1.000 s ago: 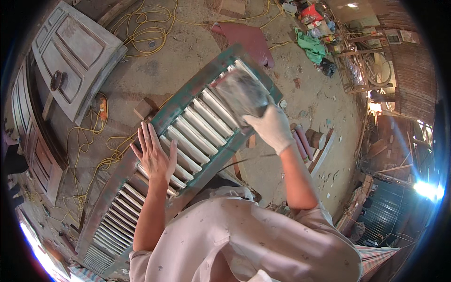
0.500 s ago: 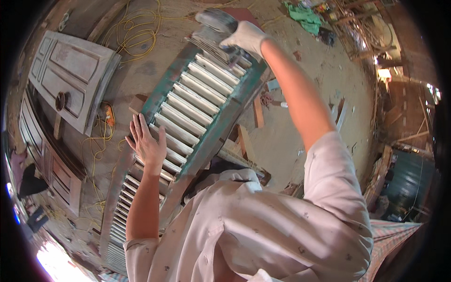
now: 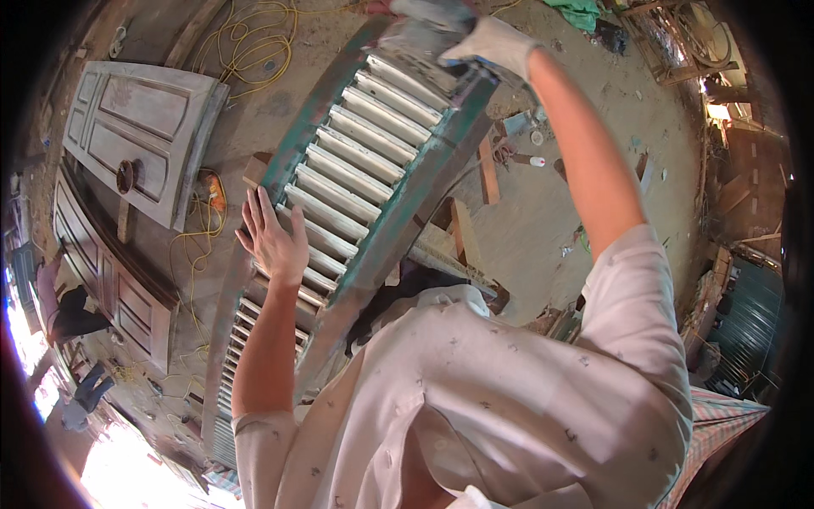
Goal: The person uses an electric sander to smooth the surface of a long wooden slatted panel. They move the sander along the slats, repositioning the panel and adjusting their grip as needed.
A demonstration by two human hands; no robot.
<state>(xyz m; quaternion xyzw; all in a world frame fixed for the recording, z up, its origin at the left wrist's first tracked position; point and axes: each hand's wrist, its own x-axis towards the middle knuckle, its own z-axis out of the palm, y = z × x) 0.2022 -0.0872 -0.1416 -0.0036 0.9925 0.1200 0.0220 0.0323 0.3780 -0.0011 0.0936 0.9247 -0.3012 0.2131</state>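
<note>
Louvred shutter (image 3: 365, 170), green frame with pale slats, lying at centre and running from near left to far right. Left hand (image 3: 275, 242): bare, fingers spread, pressed flat on the near slats, gripping nothing. Right hand (image 3: 492, 42): gloved white, closed over a grey sanding pad (image 3: 424, 38) at the shutter's far end; a second ago it was at mid-shutter, so the rubbing stroke has travelled outward to the top rail. Pale panelled door (image 3: 140, 127) lies far left; yellow cord (image 3: 246, 42) coils beyond.

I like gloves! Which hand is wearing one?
The right hand, up at the shutter's far end. The left hand is bare, flat on the slats.
</note>
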